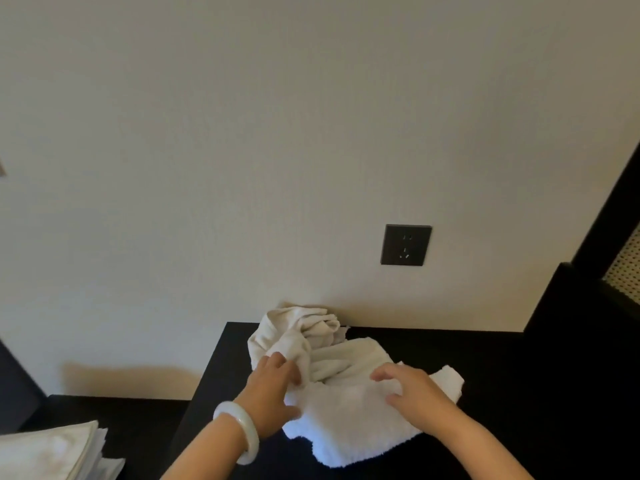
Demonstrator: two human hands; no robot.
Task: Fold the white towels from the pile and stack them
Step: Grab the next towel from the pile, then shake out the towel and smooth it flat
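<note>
Folding looks partway done, judging by how things lie; a stack (52,448) of folded white towels sits well off to the left of the left hand (273,389), on a lower dark surface, so some of the work seems finished; how many towels it holds cannot be told. 1 towel (349,420) lies rumpled and unfolded on the dark table (519,393), directly under and between the 2 hands; the left hand, with a pale bangle (239,434) at its wrist, curls its fingers (285,363) into the cloth at the towel's left edge and grips it; the right hand (415,393) bends its fingers over the towel's right part and pinches a bunch of it against the thumb. Just beyond the left fingertips, against the wall, the pile (304,327) is a crumpled heap, touching the towel in hand; at least 1 more piece waits there. What remains, by this reading: spreading and folding the held towel, carrying it to the stack, then the pile.
</note>
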